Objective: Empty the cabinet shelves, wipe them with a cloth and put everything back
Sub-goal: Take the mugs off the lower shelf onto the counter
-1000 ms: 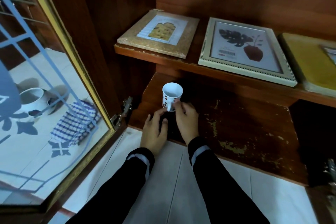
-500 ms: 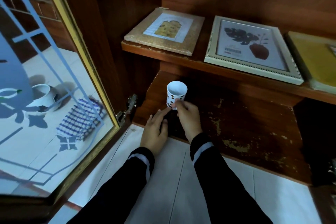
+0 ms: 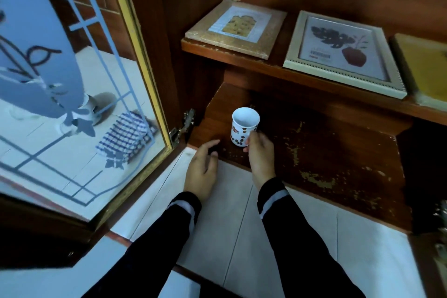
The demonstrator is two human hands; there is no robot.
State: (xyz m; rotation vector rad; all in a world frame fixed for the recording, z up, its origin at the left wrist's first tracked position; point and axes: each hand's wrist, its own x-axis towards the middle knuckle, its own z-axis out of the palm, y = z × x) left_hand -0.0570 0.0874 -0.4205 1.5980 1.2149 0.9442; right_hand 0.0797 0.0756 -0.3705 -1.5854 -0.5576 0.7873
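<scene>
A white mug with brown dots [image 3: 243,126] stands upright on the worn bottom shelf [image 3: 326,152] of the wooden cabinet, near its front left corner. My right hand [image 3: 260,155] grips the mug's right side at the handle. My left hand [image 3: 203,172] hovers just left of it over the shelf's front edge, fingers relaxed, touching nothing I can see. Through the glass door a blue-checked cloth [image 3: 125,139] lies folded on the floor outside.
The upper shelf [image 3: 278,68] carries a brown picture frame [image 3: 235,29], a cream frame with a leaf print [image 3: 343,53] and a yellow book [image 3: 425,63]. The open glass door [image 3: 79,94] hangs at my left. A white cup [image 3: 89,109] sits on the tiles behind it.
The mug has come down from a raised tilt to stand upright on the bottom shelf. My left hand has drawn away from it to the left.
</scene>
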